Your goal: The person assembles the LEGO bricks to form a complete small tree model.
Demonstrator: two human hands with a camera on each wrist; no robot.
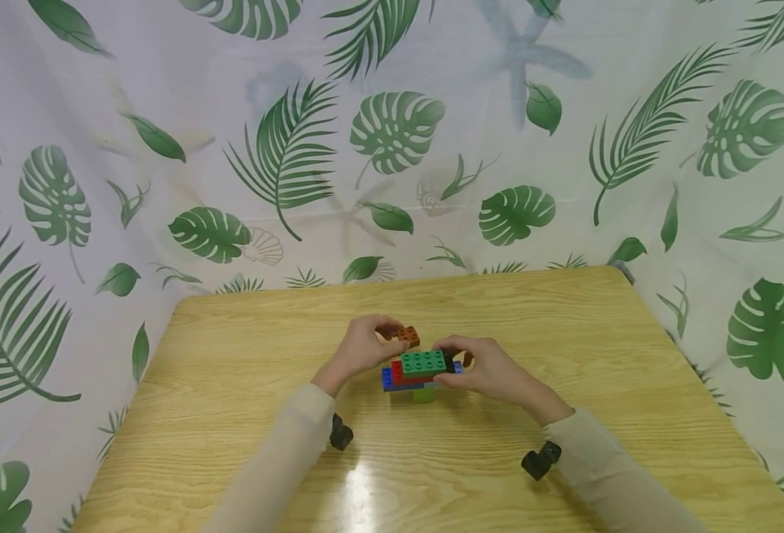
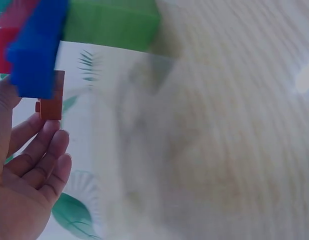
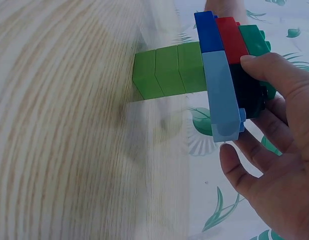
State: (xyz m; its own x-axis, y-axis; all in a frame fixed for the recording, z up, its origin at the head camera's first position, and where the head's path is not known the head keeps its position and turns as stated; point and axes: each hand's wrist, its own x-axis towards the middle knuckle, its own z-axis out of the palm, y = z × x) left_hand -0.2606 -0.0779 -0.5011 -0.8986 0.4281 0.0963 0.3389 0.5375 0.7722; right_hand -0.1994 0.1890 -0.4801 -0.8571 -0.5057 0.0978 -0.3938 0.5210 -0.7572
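A built brick stack [image 1: 422, 368] stands mid-table on a light green column [image 1: 423, 394], with blue, red and dark green [image 1: 423, 362] layers above. My right hand [image 1: 457, 357] grips the stack's right end. In the right wrist view the thumb [image 3: 274, 70] lies over the dark green brick [image 3: 254, 42] and black brick [image 3: 247, 90], with fingers under the light blue plate [image 3: 222, 95]. My left hand [image 1: 394, 337] pinches a small brown brick [image 1: 409, 337] just behind the stack's top left. The left wrist view shows that brown brick [image 2: 52, 102] at the fingertips [image 2: 54, 145], beside the blue brick [image 2: 37, 50].
The wooden table [image 1: 245, 400] carries only the stack. A leaf-printed curtain [image 1: 392, 133] closes in the back and both sides, close to the table's edges. A black wrist-camera mount [image 1: 540, 460] hangs under the right sleeve, and another black camera mount [image 1: 340, 433] sits under the left.
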